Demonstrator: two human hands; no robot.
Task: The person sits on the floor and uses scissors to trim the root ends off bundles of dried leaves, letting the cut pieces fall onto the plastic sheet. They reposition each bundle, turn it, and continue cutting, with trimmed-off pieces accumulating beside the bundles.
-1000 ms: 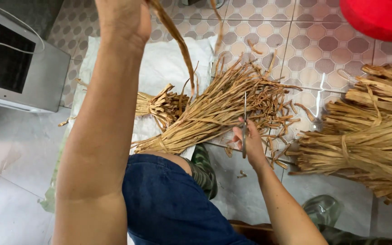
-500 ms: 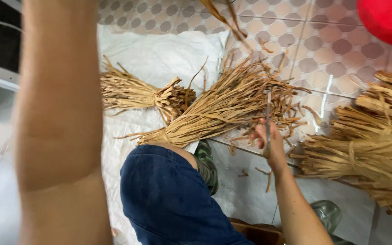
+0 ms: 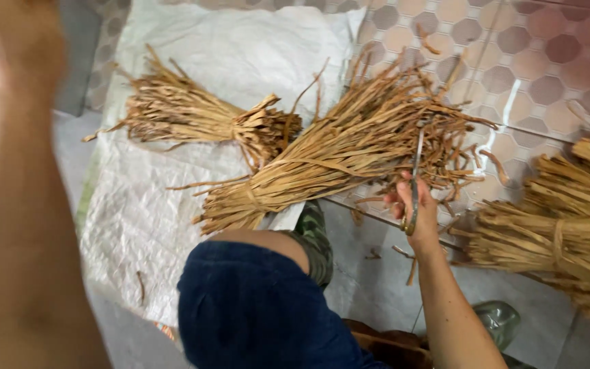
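Currently, right hand (image 3: 414, 212): fingers clenched on scissors (image 3: 415, 179), blades over the middle straw bundle (image 3: 336, 160).
Left hand (image 3: 8, 41): raised, blurred; grasp cannot be told.
Bundle location: half on white sack (image 3: 240, 48), half on tiled floor (image 3: 534, 61).
Technique: keep blades clear of the tie.

You sit in a home craft workspace: tiled floor (image 3: 527, 55), woven sack (image 3: 192, 61), tied straw bundles (image 3: 349, 150).
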